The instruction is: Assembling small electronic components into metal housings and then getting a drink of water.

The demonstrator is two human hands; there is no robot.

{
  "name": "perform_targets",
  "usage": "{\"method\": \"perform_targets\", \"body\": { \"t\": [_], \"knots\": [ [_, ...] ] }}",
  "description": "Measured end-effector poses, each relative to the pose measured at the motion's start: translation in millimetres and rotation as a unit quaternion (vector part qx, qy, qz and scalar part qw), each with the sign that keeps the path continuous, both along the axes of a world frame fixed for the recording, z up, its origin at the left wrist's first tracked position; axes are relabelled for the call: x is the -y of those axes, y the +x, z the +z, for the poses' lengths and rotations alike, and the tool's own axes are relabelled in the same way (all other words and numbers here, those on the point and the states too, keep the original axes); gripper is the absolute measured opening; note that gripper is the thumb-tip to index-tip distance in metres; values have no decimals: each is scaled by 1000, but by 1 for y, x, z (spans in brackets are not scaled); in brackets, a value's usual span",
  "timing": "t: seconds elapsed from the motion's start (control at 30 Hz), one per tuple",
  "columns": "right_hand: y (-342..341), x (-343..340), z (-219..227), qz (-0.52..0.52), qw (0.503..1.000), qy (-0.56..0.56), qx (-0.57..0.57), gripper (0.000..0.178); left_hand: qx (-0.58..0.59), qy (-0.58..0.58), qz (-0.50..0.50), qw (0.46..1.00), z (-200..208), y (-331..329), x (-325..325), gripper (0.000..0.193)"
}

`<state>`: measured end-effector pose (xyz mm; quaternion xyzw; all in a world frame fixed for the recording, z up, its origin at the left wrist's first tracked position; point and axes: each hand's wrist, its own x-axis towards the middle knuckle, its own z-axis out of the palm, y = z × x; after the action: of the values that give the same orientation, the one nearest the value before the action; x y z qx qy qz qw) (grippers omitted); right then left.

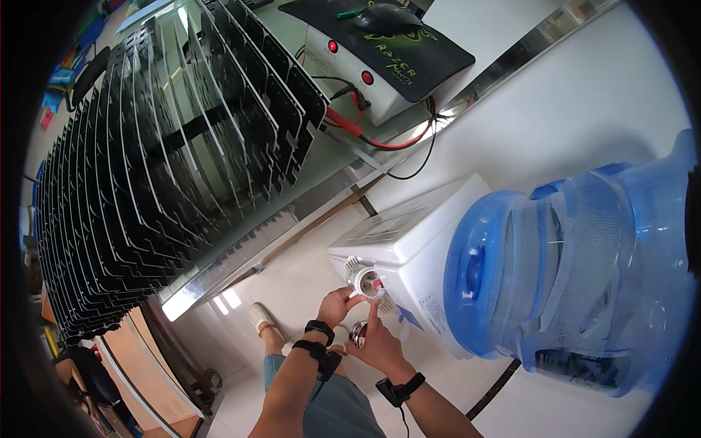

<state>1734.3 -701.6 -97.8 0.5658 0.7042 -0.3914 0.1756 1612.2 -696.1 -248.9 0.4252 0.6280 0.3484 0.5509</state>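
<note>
My left hand is closed at the near side of a white cup, by what looks like its handle. The cup is at the front of a white water dispenser, with a small red part, likely a tap, at its opening. My right hand has its index finger stretched up to the tap and cup. Its other fingers hold a round, shiny metal piece, perhaps a lid. I cannot tell whether water runs.
A large blue water bottle sits on the dispenser. On the glass table at the left stands a rack of black panels. A white box with red switches bears a mouse mat and mouse. Cables hang off the edge.
</note>
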Motion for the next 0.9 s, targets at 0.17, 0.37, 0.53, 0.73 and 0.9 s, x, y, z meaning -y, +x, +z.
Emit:
{"method": "perform_targets", "body": {
  "t": [0.17, 0.37, 0.53, 0.73, 0.9],
  "knots": [
    [1, 1, -2, -1, 1000, 2, 5, 117, -1, -8, 1, 1000, 0, 2, 0, 37],
    [0, 1, -2, -4, 1000, -1, -2, 117, -4, -8, 0, 1000, -2, 1, 1, 38],
    [2, 1, -4, -5, 1000, 2, -1, 117, 7, 3, 7, 1000, 3, 2, -1, 38],
    [1, 0, -4, -2, 1000, -5, 5, 118, -3, -7, -4, 1000, -1, 2, 1, 35],
    [-1, 0, -3, -1, 1000, -1, 6, 118, -16, 0, -17, 1000, -5, 1, 1, 33]
  ]
}}
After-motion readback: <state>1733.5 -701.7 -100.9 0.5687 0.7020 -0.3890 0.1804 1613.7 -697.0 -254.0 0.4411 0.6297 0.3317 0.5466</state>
